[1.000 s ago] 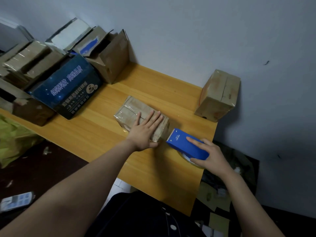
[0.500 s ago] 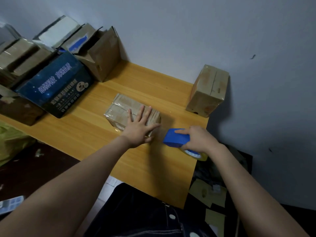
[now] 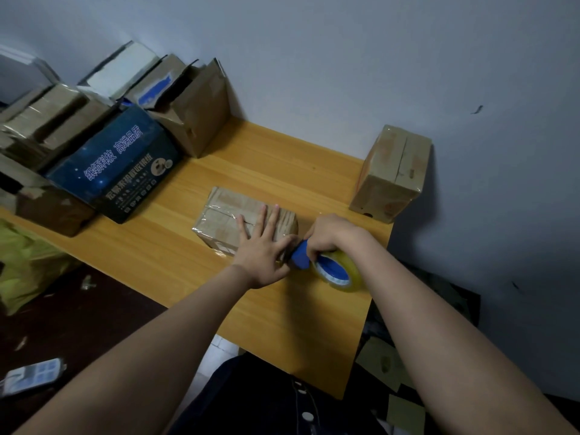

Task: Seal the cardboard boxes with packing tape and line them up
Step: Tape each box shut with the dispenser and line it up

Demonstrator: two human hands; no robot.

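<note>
A small flat cardboard box (image 3: 226, 211), wrapped in shiny clear tape, lies in the middle of the wooden table (image 3: 238, 284). My left hand (image 3: 263, 246) presses flat on its near right part with fingers spread. Right beside it, my right hand (image 3: 332, 237) grips a blue tape dispenser (image 3: 299, 255) with a roll of clear tape (image 3: 340, 271), held against the box's right end. A taller taped cardboard box (image 3: 392, 174) stands by the wall at the table's far right corner.
A dark blue printed box (image 3: 116, 171) and several open and taped cardboard boxes (image 3: 188, 111) crowd the table's left end. A yellow-green bag (image 3: 25, 265) and a phone-like object (image 3: 31, 375) lie on the dark floor at left. Cardboard scraps (image 3: 386, 365) lie right of the table.
My right hand brought the dispenser left from the table's right edge up to the box's right end, turning it so the roll faces me. My left hand stayed pressed on the box.
</note>
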